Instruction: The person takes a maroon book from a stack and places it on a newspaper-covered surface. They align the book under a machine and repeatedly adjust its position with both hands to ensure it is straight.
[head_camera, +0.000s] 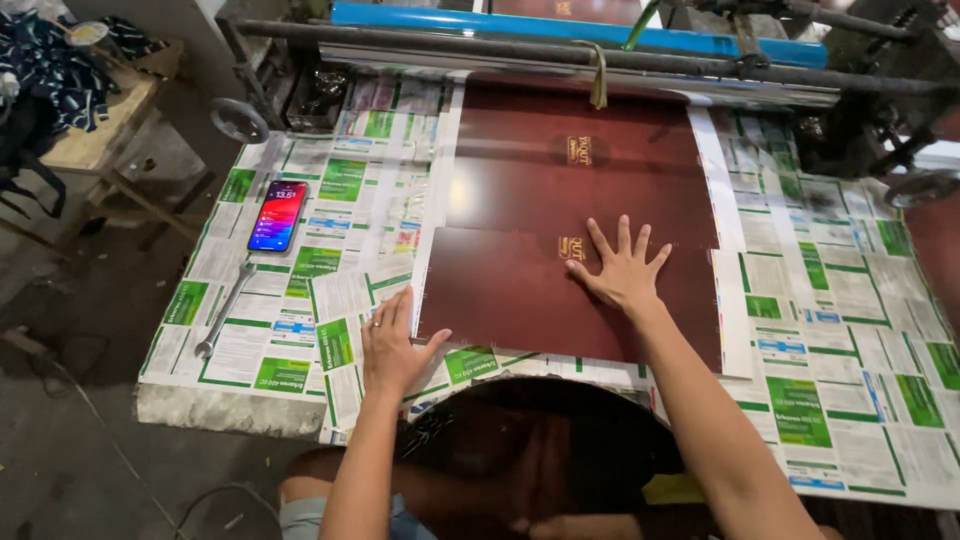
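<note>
My open right hand (622, 267) presses flat on the glossy maroon sheet (560, 290); left hand (392, 342), open, steadies its corner: probably thin, slippery, bendable—grip edges.

Glossy dark-red laminated sheet (520, 290) on matt printed newspaper (330, 230), beside a metal wrench (222, 310) and glass-faced phone (277, 215).

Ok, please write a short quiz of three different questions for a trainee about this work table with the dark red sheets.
1. True or false: the right hand lies flat, fingers spread, on the glossy dark red printed sheet.
2. Which tool lies below the smartphone with the lit colourful screen?
A. metal spanner
B. hammer
C. scissors
3. What does the left hand touch?

Key: 1 true; 2 A; 3 the sheet's left edge and the green-and-white printed paper covering the table.
</note>
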